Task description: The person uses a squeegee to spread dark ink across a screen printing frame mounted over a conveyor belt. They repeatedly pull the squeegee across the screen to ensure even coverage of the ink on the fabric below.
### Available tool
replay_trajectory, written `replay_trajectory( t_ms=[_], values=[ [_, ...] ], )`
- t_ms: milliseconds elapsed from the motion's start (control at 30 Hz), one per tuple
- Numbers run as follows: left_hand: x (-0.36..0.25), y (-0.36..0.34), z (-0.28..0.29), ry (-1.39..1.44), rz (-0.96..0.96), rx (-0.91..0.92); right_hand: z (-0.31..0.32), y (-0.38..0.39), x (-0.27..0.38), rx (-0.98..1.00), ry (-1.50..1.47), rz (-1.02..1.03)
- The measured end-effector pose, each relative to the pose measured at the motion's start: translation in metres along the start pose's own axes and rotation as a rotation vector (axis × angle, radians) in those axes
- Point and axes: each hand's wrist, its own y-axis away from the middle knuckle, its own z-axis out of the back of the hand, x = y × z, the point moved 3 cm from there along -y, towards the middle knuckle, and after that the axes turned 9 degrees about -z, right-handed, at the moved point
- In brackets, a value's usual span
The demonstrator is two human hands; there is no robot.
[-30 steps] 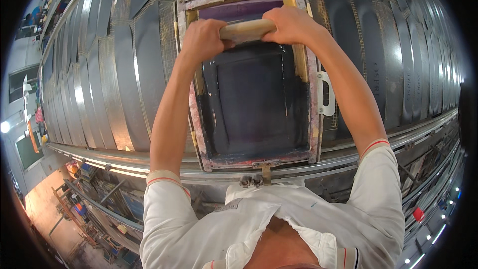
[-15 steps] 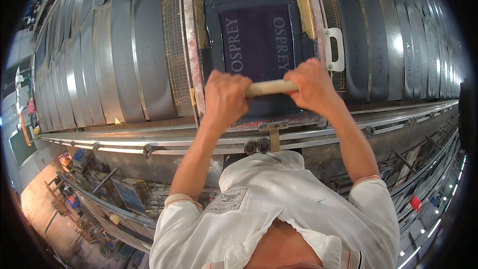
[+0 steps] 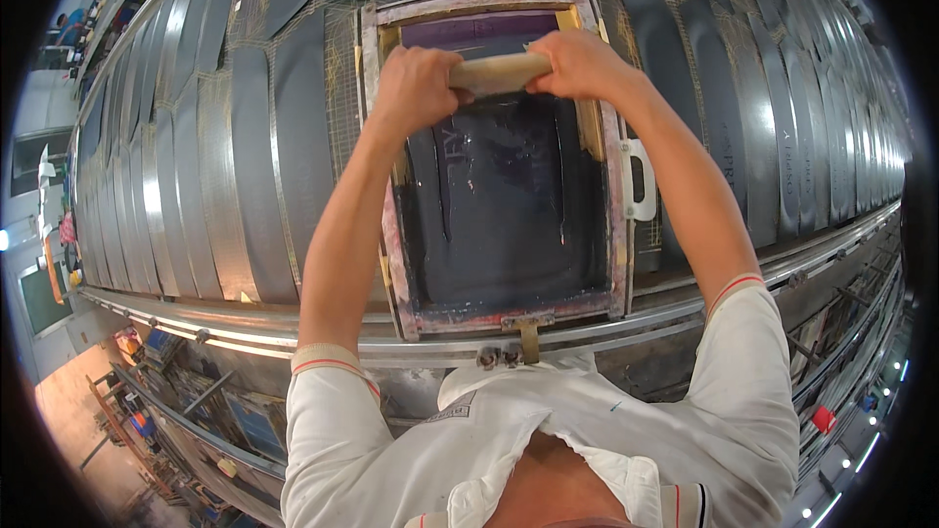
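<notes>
Both hands grip a squeegee (image 3: pixel 501 73) with a pale wooden handle, held crosswise over a screen-printing frame (image 3: pixel 626 264). My left hand (image 3: pixel 423 86) is wrapped round its left end, and my right hand (image 3: pixel 579 66) round its right end. The squeegee is at the far part of the mesh. Below it, the dark mesh (image 3: pixel 499 225) carries a wet, glossy film with streaks, through which faint lettering shows. The squeegee's blade edge is mostly hidden by the handle and hands. A white handle (image 3: pixel 641 181) sticks out from the frame's right side.
Dark fabric pieces (image 3: pixel 259 166) lie in rows on the long table at both sides of the frame. A metal rail (image 3: pixel 245 325) runs along the table's near edge, with a metal bracket (image 3: pixel 529 340) at the frame. Racks (image 3: pixel 235 411) stand below on the left.
Both hands have pushed the squeegee away from me, from the near part of the frame to its far part. Dark wet ink now covers the mesh where lettering showed clearly.
</notes>
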Motion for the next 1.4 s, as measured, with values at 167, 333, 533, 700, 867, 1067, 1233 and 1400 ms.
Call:
replay_trajectory(
  t_ms=[167, 333, 533, 700, 867, 1067, 1233, 1400],
  values=[
    [0.03, -0.034, -0.008, 0.064, 0.053, 0.067, 0.002, -0.044, -0.021, 0.19, -0.103, -0.111],
    [0.031, -0.032, -0.013, 0.063, 0.033, 0.015, -0.003, -0.043, -0.019, 0.143, -0.11, -0.114],
    [0.006, 0.009, -0.023, 0.003, -0.01, -0.047, -0.018, 0.004, -0.002, 0.088, -0.065, -0.089],
    [-0.074, 0.122, -0.037, 0.048, -0.045, -0.055, -0.06, 0.13, 0.042, 0.031, -0.09, -0.063],
    [-0.143, 0.216, -0.044, 0.045, 0.02, -0.059, -0.08, 0.236, 0.087, 0.043, -0.074, 0.038],
    [-0.155, 0.226, -0.04, -0.079, -0.076, -0.084, -0.049, 0.194, -0.027, -0.655, -0.23, -0.525],
    [-0.153, 0.23, -0.045, -0.019, -0.012, -0.08, -0.084, 0.162, -0.097, -0.566, -0.467, -0.763],
    [-0.142, 0.243, -0.028, 0.068, 0.058, -0.154, -0.042, 0.159, -0.081, -0.514, -0.603, -0.737]
  ],
)
